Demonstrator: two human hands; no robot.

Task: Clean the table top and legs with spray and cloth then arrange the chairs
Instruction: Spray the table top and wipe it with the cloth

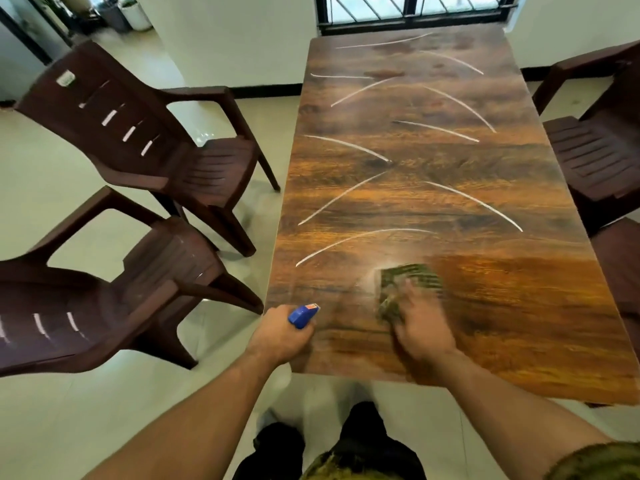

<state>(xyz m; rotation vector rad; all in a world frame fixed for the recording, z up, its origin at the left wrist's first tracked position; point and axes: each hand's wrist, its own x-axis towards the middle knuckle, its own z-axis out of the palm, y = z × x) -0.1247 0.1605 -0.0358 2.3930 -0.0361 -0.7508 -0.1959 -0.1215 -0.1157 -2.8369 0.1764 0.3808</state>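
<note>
Green cloth (412, 278) beneath right grip (420, 323), apparently pressed

Camo olive-yellow shirt (332, 468), short sleeve (595, 462) w/ same pattern on R arm, bare forearms (207, 410), black trousers (367, 441)

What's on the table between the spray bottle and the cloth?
Nothing: only bare tabletop separates the spray bottle from the cloth, seen in the head view.

Pale tiled floor (52, 202), white walls (242, 39), daylight through a barred window (408, 8).
</note>
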